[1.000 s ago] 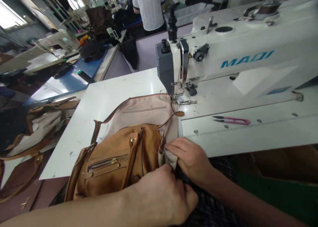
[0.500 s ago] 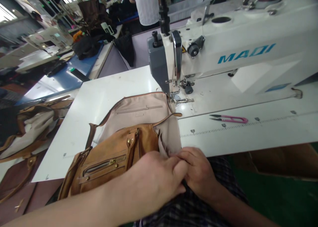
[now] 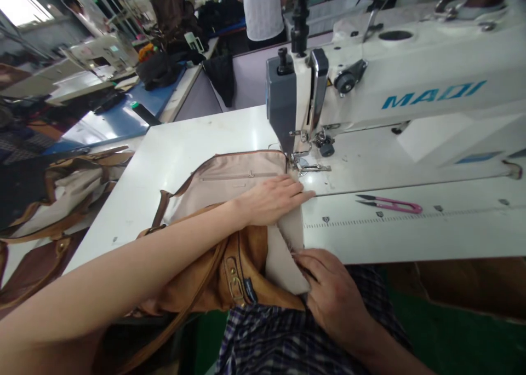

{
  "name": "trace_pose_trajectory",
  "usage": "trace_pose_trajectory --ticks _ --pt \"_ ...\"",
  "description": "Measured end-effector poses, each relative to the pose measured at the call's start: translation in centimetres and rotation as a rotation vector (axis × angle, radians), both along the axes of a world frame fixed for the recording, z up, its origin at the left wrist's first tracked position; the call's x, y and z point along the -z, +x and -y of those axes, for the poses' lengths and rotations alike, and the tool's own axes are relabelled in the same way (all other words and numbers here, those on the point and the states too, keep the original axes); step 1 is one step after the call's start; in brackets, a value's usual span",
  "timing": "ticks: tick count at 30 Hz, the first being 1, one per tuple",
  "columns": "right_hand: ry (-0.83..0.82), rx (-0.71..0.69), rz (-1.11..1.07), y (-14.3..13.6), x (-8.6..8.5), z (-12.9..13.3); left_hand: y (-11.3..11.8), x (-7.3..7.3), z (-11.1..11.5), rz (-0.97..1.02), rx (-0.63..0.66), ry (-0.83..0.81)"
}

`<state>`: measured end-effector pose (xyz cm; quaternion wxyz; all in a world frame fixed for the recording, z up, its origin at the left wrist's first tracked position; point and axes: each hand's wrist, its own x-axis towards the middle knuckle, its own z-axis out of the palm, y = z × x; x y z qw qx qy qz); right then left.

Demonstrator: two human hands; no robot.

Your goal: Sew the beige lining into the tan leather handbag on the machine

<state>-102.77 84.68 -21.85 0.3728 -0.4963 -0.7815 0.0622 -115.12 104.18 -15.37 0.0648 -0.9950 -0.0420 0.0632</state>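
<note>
Pink snips (image 3: 414,207), white-shirted person (image 3: 265,11), black cloth (image 3: 222,76) hanging against partition (image 3: 255,71), dark bundle (image 3: 158,71) on blue table (image 3: 158,100)

Room for a hand is left over the white tabletop (image 3: 139,161) between the tan leather handbag (image 3: 255,249) and the table's left edge. Ahead, the way is blocked by the industrial sewing machine's head (image 3: 281,98); under its arm, a low passage is left. The right-hand front strip is interrupted by pink thread snips (image 3: 405,206). The beige lining (image 3: 222,169) is crossed by the left hand (image 3: 273,200), its near edge obstructed by the right hand (image 3: 329,284).
</note>
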Motion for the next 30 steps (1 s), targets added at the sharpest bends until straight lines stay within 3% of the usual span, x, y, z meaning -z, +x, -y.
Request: trace_pose_trajectory --ticks 3,7,11,16,23,30 --pt "0.089 0.004 0.017 0.1 0.1 -0.5 -1.4 -0.6 -1.2 -0.09 -0.1 -0.001" --pt "0.077 -0.048 0.048 0.9 -0.5 -1.1 -2.7 -1.1 -1.8 -0.106 -0.147 0.012" --pt "0.07 -0.076 0.074 1.7 -0.5 -1.3 -3.4 0.2 -0.8 0.017 -0.13 -0.01" --pt "0.11 -0.114 0.129 2.9 0.8 -1.6 -3.8 1.3 0.3 0.069 -0.126 -0.062" --pt "0.05 -0.209 0.247 6.4 1.5 -3.2 -2.6 0.6 0.2 0.049 -0.188 -0.104" --pt "0.097 -0.1 0.246 5.9 3.4 -3.9 -2.0 -0.9 0.4 0.048 -0.238 -0.305"
